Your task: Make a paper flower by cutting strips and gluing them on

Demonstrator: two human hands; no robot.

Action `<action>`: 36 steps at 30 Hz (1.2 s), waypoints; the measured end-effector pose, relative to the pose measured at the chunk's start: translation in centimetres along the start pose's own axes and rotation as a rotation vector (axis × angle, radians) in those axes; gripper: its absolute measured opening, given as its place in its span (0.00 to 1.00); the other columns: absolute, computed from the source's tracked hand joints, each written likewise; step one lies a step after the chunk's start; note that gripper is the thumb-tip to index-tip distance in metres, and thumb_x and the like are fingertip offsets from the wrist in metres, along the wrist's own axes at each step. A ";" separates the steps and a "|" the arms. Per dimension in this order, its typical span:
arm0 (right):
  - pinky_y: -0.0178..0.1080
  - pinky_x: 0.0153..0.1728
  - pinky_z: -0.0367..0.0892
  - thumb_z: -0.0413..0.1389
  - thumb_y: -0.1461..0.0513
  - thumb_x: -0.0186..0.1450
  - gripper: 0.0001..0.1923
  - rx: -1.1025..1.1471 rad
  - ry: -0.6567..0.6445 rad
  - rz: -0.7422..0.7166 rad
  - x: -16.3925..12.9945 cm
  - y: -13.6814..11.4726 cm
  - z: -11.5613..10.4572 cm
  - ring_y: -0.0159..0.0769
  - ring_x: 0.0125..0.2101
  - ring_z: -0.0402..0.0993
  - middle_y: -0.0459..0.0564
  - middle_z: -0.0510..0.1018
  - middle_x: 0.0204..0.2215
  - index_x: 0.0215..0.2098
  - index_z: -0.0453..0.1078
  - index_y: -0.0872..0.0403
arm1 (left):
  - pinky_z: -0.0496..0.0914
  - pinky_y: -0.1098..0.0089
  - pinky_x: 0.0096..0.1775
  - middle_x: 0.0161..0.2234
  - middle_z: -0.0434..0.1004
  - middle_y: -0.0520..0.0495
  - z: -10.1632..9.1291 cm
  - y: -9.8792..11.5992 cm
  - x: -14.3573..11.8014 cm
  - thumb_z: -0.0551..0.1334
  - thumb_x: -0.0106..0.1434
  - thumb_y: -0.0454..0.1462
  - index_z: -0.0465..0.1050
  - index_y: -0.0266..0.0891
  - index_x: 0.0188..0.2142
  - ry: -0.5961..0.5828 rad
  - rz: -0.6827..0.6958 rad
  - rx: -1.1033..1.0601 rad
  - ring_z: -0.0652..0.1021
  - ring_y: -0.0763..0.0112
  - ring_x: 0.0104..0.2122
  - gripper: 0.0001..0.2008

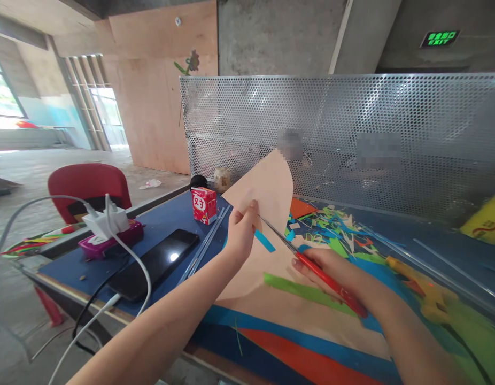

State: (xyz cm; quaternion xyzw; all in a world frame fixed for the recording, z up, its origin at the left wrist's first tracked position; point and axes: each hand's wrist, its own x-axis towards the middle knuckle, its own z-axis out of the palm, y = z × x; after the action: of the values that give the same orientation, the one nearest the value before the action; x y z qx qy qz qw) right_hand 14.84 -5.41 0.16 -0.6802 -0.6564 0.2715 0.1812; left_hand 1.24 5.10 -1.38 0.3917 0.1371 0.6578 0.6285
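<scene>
Tan paper [267, 187] pinched in left hand [241, 232], red scissors [311, 267] gripped in right hand [331, 267], paper scraps [331, 224] behind.

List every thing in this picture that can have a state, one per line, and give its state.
Left hand: pinching the tan paper sheet, lifting it.
Right hand: gripping the scissors.
Tan paper sheet: raised, blades at its edge.
Red-handled scissors: held, blades slightly apart.
Black smartphone: lying flat, screen dark, cable plugged in.
White charger plug: seated in the purple power strip.
Red drink carton: upright.
Coloured paper scraps: scattered loose on the blue table.
</scene>
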 end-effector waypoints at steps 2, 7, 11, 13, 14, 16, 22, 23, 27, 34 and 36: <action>0.32 0.18 0.53 0.50 0.47 0.57 0.19 0.023 0.000 -0.007 -0.1 0.0 0.0 0.28 0.17 0.57 0.42 0.60 0.16 0.20 0.57 0.53 | 0.68 0.70 0.39 0.32 0.76 0.50 0.0 0.0 0.0 0.63 0.50 0.37 0.71 0.39 0.33 0.004 -0.002 0.007 0.76 0.70 0.34 0.09; 0.31 0.17 0.54 0.50 0.47 0.56 0.19 0.017 0.000 0.003 0.0 0.0 0.0 0.27 0.16 0.56 0.42 0.60 0.15 0.20 0.58 0.53 | 0.67 0.71 0.39 0.32 0.76 0.51 -0.1 -0.1 0.0 0.64 0.50 0.38 0.71 0.39 0.33 0.007 -0.010 0.027 0.76 0.71 0.34 0.10; 0.32 0.18 0.54 0.50 0.47 0.57 0.19 0.017 -0.005 0.023 -0.1 0.0 0.0 0.28 0.17 0.57 0.41 0.59 0.14 0.21 0.58 0.53 | 0.68 0.71 0.39 0.32 0.76 0.50 -0.1 -0.2 -0.1 0.64 0.50 0.38 0.71 0.40 0.33 -0.004 -0.002 0.025 0.76 0.70 0.35 0.09; 0.32 0.19 0.53 0.50 0.48 0.57 0.19 0.035 -0.008 0.020 -0.1 0.0 0.0 0.28 0.17 0.57 0.41 0.59 0.15 0.21 0.57 0.53 | 0.68 0.71 0.38 0.32 0.76 0.50 -0.1 -0.2 -0.1 0.63 0.51 0.38 0.71 0.40 0.34 -0.009 -0.008 0.029 0.76 0.71 0.34 0.09; 0.32 0.20 0.53 0.50 0.48 0.57 0.19 0.034 -0.005 0.016 -0.1 0.0 0.0 0.28 0.17 0.56 0.41 0.59 0.15 0.21 0.57 0.53 | 0.68 0.71 0.38 0.33 0.76 0.50 0.0 -0.2 -0.2 0.63 0.51 0.38 0.71 0.39 0.34 -0.013 -0.011 0.032 0.76 0.71 0.34 0.09; 0.32 0.20 0.53 0.50 0.48 0.57 0.19 0.021 0.005 0.006 -0.1 0.0 0.0 0.28 0.18 0.56 0.42 0.59 0.15 0.20 0.57 0.53 | 0.68 0.70 0.38 0.33 0.76 0.49 0.0 -0.2 -0.2 0.63 0.52 0.38 0.71 0.39 0.34 -0.024 -0.014 0.037 0.76 0.70 0.34 0.09; 0.33 0.21 0.52 0.48 0.47 0.58 0.19 -0.012 0.015 -0.001 0.1 0.0 0.1 0.30 0.19 0.57 0.43 0.60 0.15 0.21 0.57 0.53 | 0.68 0.70 0.38 0.31 0.76 0.51 0.0 -0.3 -0.2 0.63 0.51 0.38 0.71 0.39 0.33 -0.018 -0.015 0.016 0.76 0.71 0.33 0.09; 0.33 0.20 0.52 0.48 0.47 0.58 0.19 -0.016 0.018 0.003 0.1 0.0 0.1 0.30 0.19 0.56 0.43 0.60 0.15 0.21 0.57 0.53 | 0.68 0.70 0.38 0.31 0.76 0.51 0.0 -0.3 -0.2 0.63 0.51 0.38 0.71 0.39 0.33 -0.017 -0.017 0.014 0.76 0.72 0.33 0.09; 0.32 0.19 0.51 0.48 0.47 0.57 0.19 0.009 0.014 -0.012 0.1 0.1 0.1 0.28 0.18 0.56 0.42 0.59 0.15 0.22 0.58 0.53 | 0.68 0.71 0.38 0.31 0.76 0.50 0.0 -0.3 -0.2 0.64 0.50 0.37 0.71 0.38 0.33 -0.018 -0.018 0.014 0.76 0.71 0.33 0.09; 0.31 0.18 0.50 0.48 0.47 0.57 0.19 0.028 -0.002 -0.002 0.3 0.5 0.2 0.27 0.16 0.54 0.41 0.58 0.15 0.22 0.57 0.53 | 0.67 0.73 0.36 0.30 0.76 0.52 0.2 -0.2 -0.4 0.64 0.49 0.37 0.72 0.38 0.31 0.013 -0.046 -0.005 0.75 0.75 0.31 0.08; 0.31 0.18 0.49 0.49 0.47 0.57 0.19 0.012 0.008 0.007 0.3 0.5 0.3 0.26 0.16 0.53 0.41 0.57 0.14 0.21 0.57 0.53 | 0.66 0.74 0.35 0.31 0.75 0.52 0.1 -0.2 -0.3 0.65 0.49 0.37 0.72 0.39 0.30 0.005 -0.043 -0.035 0.75 0.76 0.31 0.08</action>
State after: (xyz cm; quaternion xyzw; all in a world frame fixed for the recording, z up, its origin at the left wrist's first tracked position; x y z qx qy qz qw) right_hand 15.12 -5.13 -0.41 -0.6824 -0.6518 0.2731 0.1869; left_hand 1.43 4.84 -1.49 0.3760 0.1353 0.6474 0.6490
